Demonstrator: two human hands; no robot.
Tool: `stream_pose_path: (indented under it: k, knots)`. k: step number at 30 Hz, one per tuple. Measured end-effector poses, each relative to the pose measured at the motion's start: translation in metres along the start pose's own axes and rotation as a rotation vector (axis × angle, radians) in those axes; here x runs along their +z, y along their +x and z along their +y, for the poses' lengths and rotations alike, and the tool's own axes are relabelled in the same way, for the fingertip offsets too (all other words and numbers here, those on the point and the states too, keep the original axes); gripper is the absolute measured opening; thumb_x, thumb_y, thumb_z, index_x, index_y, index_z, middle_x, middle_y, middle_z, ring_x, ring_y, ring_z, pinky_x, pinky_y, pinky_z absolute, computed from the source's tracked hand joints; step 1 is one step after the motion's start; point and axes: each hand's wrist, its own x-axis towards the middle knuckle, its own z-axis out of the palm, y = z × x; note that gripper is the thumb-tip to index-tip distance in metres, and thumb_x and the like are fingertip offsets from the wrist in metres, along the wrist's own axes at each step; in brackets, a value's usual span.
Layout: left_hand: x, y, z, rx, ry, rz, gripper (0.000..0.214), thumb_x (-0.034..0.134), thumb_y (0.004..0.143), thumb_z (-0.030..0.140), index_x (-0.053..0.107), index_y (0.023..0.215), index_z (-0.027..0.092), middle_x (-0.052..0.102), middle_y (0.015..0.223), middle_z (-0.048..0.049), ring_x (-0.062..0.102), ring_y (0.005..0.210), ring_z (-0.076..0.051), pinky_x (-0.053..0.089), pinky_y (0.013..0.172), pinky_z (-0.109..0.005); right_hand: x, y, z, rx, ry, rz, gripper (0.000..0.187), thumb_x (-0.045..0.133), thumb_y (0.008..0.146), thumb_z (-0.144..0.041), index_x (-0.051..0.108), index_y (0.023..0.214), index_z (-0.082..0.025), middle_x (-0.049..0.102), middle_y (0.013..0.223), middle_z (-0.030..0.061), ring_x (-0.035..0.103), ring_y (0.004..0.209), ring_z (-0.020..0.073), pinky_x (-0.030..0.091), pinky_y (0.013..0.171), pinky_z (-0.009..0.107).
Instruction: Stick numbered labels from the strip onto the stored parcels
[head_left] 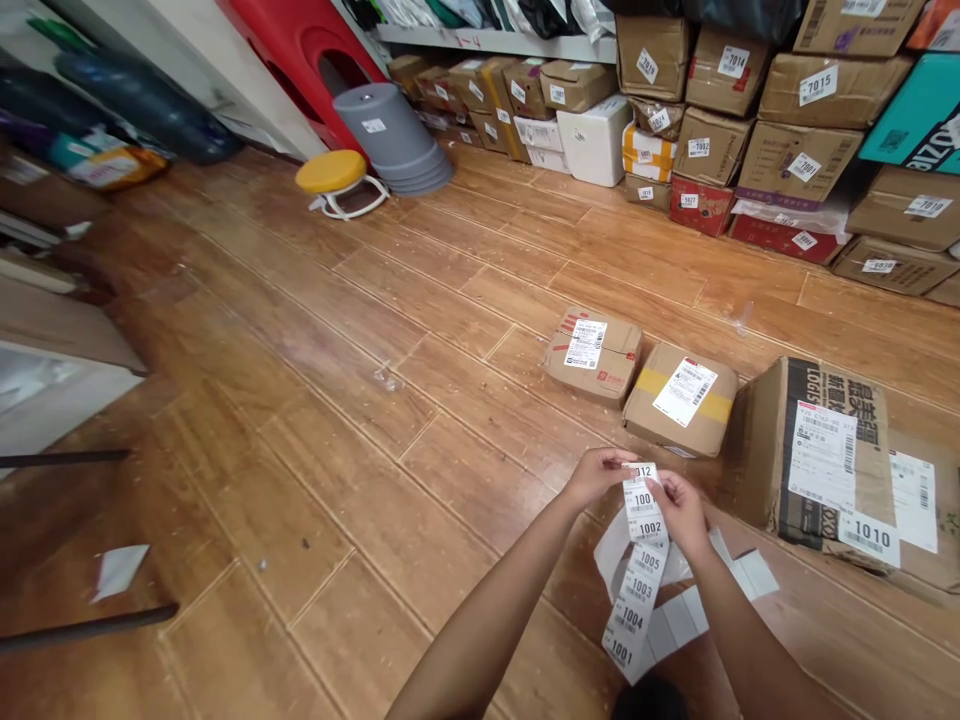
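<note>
A long strip of printed number labels point(643, 590) hangs and curls below my two hands, with numbers such as 1002, 1005 and 1004 on it. At its top end, my left hand point(596, 478) pinches the upper left corner by the label ending in 012. My right hand point(681, 505) grips the right edge just beneath, thumb on the strip. Beyond the hands lie a small carton point(592, 350) and a yellow-taped carton point(679, 398), each with a shipping label. To the right stands a larger carton point(765, 450) bearing a 1010 label point(868, 538).
Stacks of numbered parcels point(799, 165) line the shelf at the back right. A yellow-topped stool point(334, 173), grey stacked stools point(394, 140) and a red plastic piece point(300, 60) stand at the back. Dark legs and a paper scrap point(120, 572) are on the left floor.
</note>
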Motion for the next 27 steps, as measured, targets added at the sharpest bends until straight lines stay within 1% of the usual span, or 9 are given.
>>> stream_pose_path:
  k: [3, 5, 9, 11, 13, 16, 19, 22, 27]
  knots:
    - [-0.003, 0.004, -0.006, 0.054, 0.014, 0.098, 0.028, 0.085, 0.056, 0.032, 0.074, 0.075, 0.014, 0.075, 0.077, -0.0054, 0.066, 0.071, -0.017, 0.053, 0.074, -0.031, 0.008, 0.0, 0.01, 0.124, -0.042, 0.143, 0.054, 0.08, 0.05, -0.067, 0.052, 0.051, -0.021, 0.062, 0.048, -0.0011, 0.055, 0.046, 0.0142, 0.042, 0.047, 0.025]
    - [-0.003, 0.008, -0.011, 0.09, 0.016, 0.155, 0.025, 0.083, 0.057, 0.031, 0.074, 0.075, 0.015, 0.074, 0.076, -0.005, 0.066, 0.07, -0.017, 0.053, 0.072, -0.031, 0.016, -0.001, 0.016, 0.263, 0.011, 0.179, 0.052, 0.085, 0.046, -0.06, 0.051, 0.052, -0.021, 0.063, 0.049, -0.0013, 0.057, 0.047, 0.0156, 0.044, 0.047, 0.026]
    - [-0.003, 0.019, -0.023, 0.109, 0.005, 0.21, 0.025, 0.084, 0.054, 0.027, 0.074, 0.073, 0.015, 0.072, 0.068, -0.0037, 0.064, 0.062, -0.016, 0.053, 0.065, -0.031, 0.028, 0.0, 0.017, 0.487, 0.248, 0.089, 0.049, 0.09, 0.046, -0.043, 0.069, 0.083, -0.019, 0.076, 0.074, 0.0042, 0.071, 0.067, 0.0231, 0.055, 0.061, 0.032]
    - [-0.008, 0.027, -0.026, 0.135, 0.002, 0.261, 0.024, 0.084, 0.053, 0.026, 0.073, 0.071, 0.015, 0.072, 0.068, -0.0041, 0.064, 0.063, -0.017, 0.054, 0.067, -0.032, 0.028, 0.0, 0.015, 0.548, 0.243, 0.072, 0.041, 0.089, 0.05, -0.038, 0.07, 0.081, -0.018, 0.076, 0.074, 0.0055, 0.072, 0.069, 0.0233, 0.056, 0.063, 0.031]
    - [-0.017, 0.039, -0.025, 0.179, -0.002, 0.358, 0.022, 0.082, 0.058, 0.027, 0.072, 0.074, 0.016, 0.074, 0.076, -0.0049, 0.066, 0.072, -0.018, 0.053, 0.075, -0.033, 0.024, -0.003, 0.016, 0.604, 0.175, 0.031, 0.035, 0.088, 0.053, -0.038, 0.07, 0.075, -0.016, 0.075, 0.072, 0.0067, 0.072, 0.067, 0.0233, 0.055, 0.06, 0.03]
    - [-0.038, 0.062, -0.019, 0.239, 0.002, 0.509, 0.02, 0.076, 0.065, 0.028, 0.071, 0.08, 0.018, 0.074, 0.086, -0.0046, 0.066, 0.081, -0.017, 0.051, 0.084, -0.033, 0.013, -0.018, 0.025, 0.592, 0.093, -0.029, 0.042, 0.089, 0.051, -0.044, 0.072, 0.075, -0.014, 0.075, 0.069, 0.0073, 0.071, 0.064, 0.023, 0.053, 0.056, 0.029]
    - [-0.054, 0.087, -0.014, 0.261, 0.037, 0.585, 0.018, 0.077, 0.061, 0.023, 0.068, 0.075, 0.018, 0.071, 0.078, -0.0022, 0.065, 0.074, -0.016, 0.051, 0.079, -0.03, 0.003, -0.038, 0.036, 0.523, 0.105, -0.002, 0.052, 0.089, 0.047, -0.051, 0.073, 0.079, -0.013, 0.075, 0.069, 0.0068, 0.071, 0.065, 0.0222, 0.054, 0.06, 0.028]
    - [-0.054, 0.104, -0.016, 0.262, 0.08, 0.673, 0.02, 0.078, 0.058, 0.019, 0.063, 0.071, 0.018, 0.066, 0.069, 0.0019, 0.062, 0.067, -0.014, 0.051, 0.073, -0.028, -0.005, -0.056, 0.042, 0.543, 0.114, 0.004, 0.053, 0.087, 0.05, -0.056, 0.072, 0.081, -0.015, 0.075, 0.07, 0.0065, 0.071, 0.064, 0.0222, 0.054, 0.059, 0.028]
    - [-0.043, 0.109, -0.023, 0.238, 0.115, 0.856, 0.04, 0.076, 0.059, 0.009, 0.052, 0.089, 0.021, 0.062, 0.07, 0.0052, 0.062, 0.065, -0.012, 0.051, 0.07, -0.026, -0.016, -0.072, 0.04, 0.59, 0.093, -0.072, 0.058, 0.086, 0.046, -0.062, 0.07, 0.074, -0.014, 0.073, 0.065, 0.0065, 0.069, 0.059, 0.0229, 0.054, 0.057, 0.03]
